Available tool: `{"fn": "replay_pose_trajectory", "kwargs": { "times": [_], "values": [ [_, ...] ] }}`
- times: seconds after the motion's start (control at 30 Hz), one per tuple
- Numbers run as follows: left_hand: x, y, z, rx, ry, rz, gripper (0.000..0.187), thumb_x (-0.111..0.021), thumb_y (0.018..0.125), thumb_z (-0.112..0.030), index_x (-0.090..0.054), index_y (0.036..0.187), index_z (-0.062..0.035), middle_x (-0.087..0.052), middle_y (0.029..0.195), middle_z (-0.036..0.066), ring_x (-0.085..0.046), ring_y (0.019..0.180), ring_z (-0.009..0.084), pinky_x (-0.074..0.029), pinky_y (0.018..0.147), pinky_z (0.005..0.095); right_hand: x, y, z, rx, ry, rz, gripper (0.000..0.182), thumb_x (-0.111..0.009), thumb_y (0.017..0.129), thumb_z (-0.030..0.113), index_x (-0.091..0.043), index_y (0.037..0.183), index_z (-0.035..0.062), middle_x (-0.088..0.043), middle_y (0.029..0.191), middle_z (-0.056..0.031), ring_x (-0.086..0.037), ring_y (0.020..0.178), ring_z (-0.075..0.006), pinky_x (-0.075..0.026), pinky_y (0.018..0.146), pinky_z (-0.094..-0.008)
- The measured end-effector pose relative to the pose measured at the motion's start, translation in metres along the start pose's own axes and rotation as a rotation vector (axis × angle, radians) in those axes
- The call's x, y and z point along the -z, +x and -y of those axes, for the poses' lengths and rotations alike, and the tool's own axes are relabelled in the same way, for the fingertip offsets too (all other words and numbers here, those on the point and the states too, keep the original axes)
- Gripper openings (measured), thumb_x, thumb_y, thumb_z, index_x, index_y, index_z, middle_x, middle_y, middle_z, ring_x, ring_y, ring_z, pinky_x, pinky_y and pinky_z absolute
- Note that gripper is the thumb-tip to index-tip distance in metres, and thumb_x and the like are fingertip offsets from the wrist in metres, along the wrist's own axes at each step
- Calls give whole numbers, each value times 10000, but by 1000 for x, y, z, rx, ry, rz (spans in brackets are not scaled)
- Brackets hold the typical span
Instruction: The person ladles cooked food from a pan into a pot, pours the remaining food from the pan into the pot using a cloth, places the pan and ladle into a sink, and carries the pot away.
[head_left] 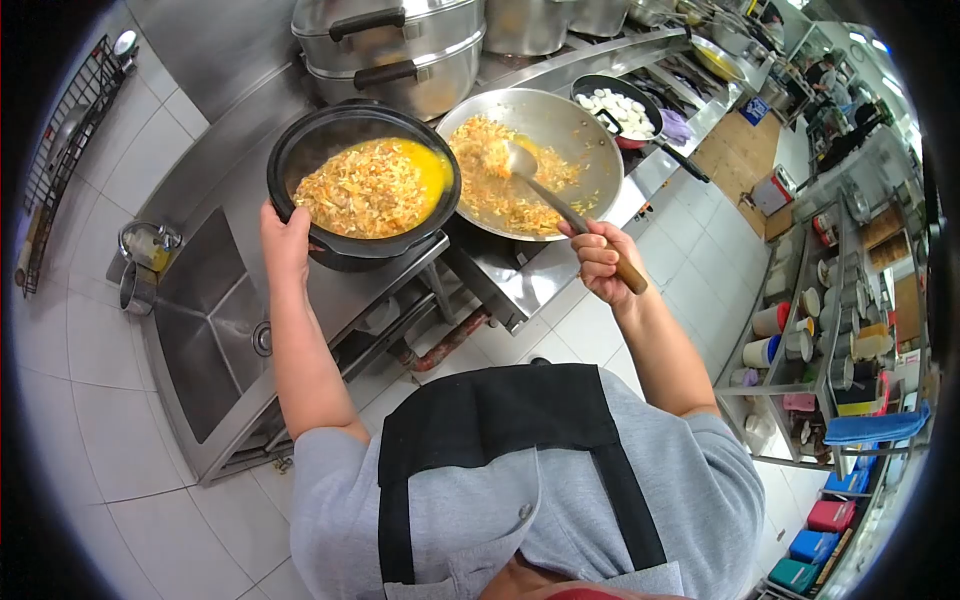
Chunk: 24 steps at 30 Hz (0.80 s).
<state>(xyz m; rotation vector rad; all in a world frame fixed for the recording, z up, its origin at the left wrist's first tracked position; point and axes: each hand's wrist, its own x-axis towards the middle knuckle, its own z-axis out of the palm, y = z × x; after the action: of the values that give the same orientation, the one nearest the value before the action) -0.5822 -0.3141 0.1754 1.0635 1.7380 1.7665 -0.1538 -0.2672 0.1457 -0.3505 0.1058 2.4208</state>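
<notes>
My left hand grips the near-left rim of a black bowl, tilted above the counter and full of shredded food mixed with yellow egg. My right hand is closed round the wooden handle of a metal ladle. The ladle's scoop rests in a steel wok to the right of the bowl, on a heap of the same orange-yellow mixture.
A steel sink lies left of the stove. Stacked steamer pots stand behind the bowl. A black pan of white pieces sits beyond the wok. Shelves with containers fill the right side; another person stands far back.
</notes>
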Motion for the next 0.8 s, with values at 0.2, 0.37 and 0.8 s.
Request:
{"fn": "replay_pose_trajectory", "kwargs": {
  "times": [0.2, 0.37, 0.8],
  "values": [
    [0, -4, 0, 5, -51, -34, 319, -530, 786, -81, -475, 1085, 15, -584, 836, 69, -565, 559, 122, -446, 398, 241, -27, -33, -2, 152, -325, -12, 335, -435, 931, 175, -445, 1189, -38, -394, 606, 28, -341, 366, -43, -285, 294, -193],
    [18, -6, 19, 82, -117, -68, 305, -526, 761, -69, -489, 1055, 5, -581, 828, 68, -561, 552, 134, -451, 405, 248, -33, -51, -1, 190, -386, 3, 361, -418, 936, 172, -428, 1222, -47, -374, 589, 29, -341, 351, -40, -300, 274, -192],
    [35, -18, 37, 132, -207, -86, 294, -514, 770, -57, -478, 1057, -6, -589, 854, 81, -576, 579, 147, -463, 411, 264, -26, -57, -14, 165, -232, 7, 410, -380, 939, 153, -368, 1286, -65, -383, 596, 7, -355, 341, -49, -293, 266, -201]
  ]
}}
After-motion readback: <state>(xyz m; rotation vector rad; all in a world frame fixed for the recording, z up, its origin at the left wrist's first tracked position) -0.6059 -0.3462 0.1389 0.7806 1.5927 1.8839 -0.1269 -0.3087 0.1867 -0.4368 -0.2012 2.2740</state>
